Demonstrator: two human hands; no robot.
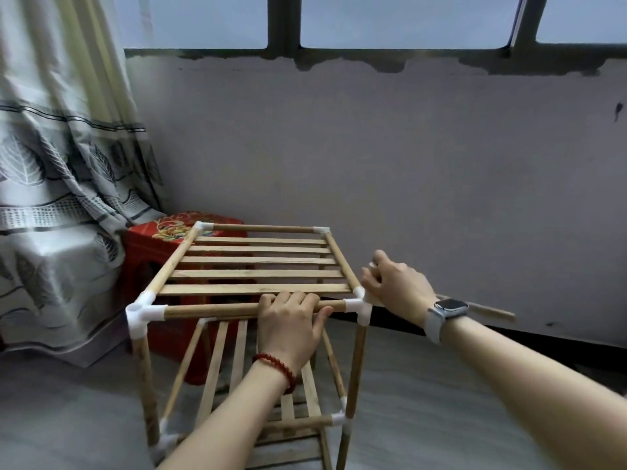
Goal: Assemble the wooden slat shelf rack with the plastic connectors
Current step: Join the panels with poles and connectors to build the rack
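The wooden slat rack stands on the floor, and its top slat shelf [258, 274] is framed by round rails joined with white plastic corner connectors. My left hand [288, 320] grips the front top rail [210, 310] from above, fingers curled over it. My right hand [397, 286] is just right of the near right corner connector [359, 308]. It holds a loose wooden rod [488, 310] that sticks out to the right behind my wrist. A white piece [371, 265] shows at my fingertips. A lower slat shelf [217, 361] is visible under the top one.
A red plastic stool [149, 252] stands behind the rack's left side, against a patterned grey curtain [61, 198]. The grey wall [407, 164] under the window runs close behind the rack. Grey floor [441, 418] lies to the right of the rack.
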